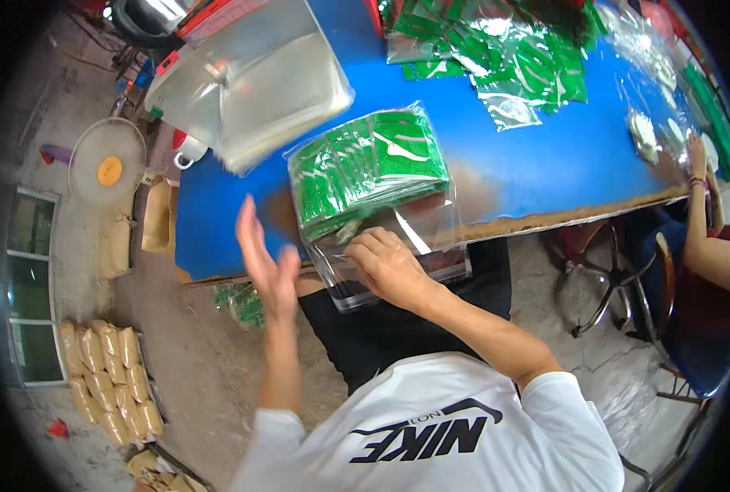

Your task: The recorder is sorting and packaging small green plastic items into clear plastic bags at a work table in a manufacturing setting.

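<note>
A large clear plastic bag [434, 215] lies at the table's front edge, its near end hanging over my lap. Inside it sits a thick stack of green packets with clear fronts [365, 168]. My right hand [389, 266] is closed, its curled fingers on the bag's near part, just below the stack. Something small and pale shows by its fingertips, too unclear to name. Off the bag's left side, my left hand [268, 266] is raised with fingers apart and holds nothing; it is slightly blurred by motion.
The blue table [545, 172] carries a pile of clear bags [279, 94], a white mug [189, 151] and a heap of loose green packets [504, 53]. At the right edge, another person's hand [698, 156] rests near pale packets. A fan [107, 164] stands left; a chair [619, 279] right.
</note>
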